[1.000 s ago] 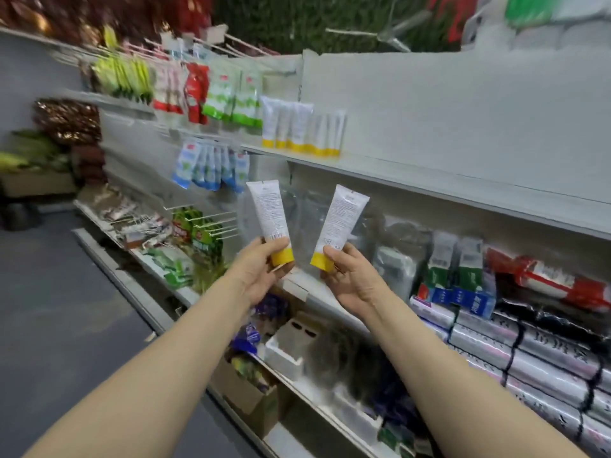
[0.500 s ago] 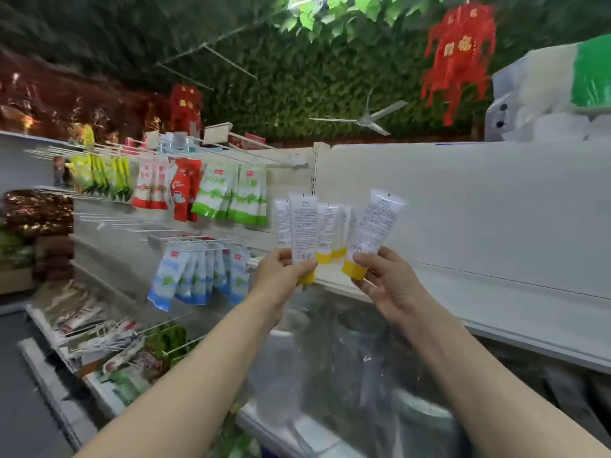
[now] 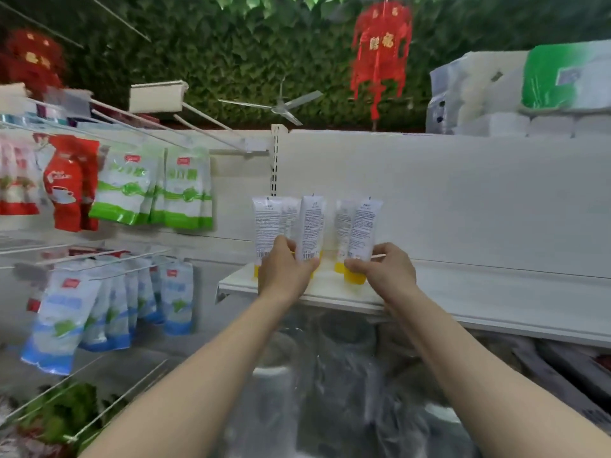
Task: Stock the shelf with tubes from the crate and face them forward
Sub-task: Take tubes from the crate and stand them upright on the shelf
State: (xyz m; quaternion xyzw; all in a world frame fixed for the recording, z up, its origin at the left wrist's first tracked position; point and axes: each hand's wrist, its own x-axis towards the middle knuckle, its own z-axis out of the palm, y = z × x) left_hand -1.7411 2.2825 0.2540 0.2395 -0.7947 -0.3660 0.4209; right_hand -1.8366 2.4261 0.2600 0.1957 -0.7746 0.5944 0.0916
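Left hand gripping one white plastic tube with a yellow cap, upright, cap down at the white metal shelf. Right hand gripping a second white tube with a yellow cap, cap touching the shelf board. Just behind, more white yellow-capped tubes standing in a row against the white back panel; printed text sides outward. Left of the shelf, green-and-white pouches and blue-and-white pouches hanging on wire hooks. Above right, wrapped white paper rolls with a green label. Red paper lantern and white ceiling fan overhead.
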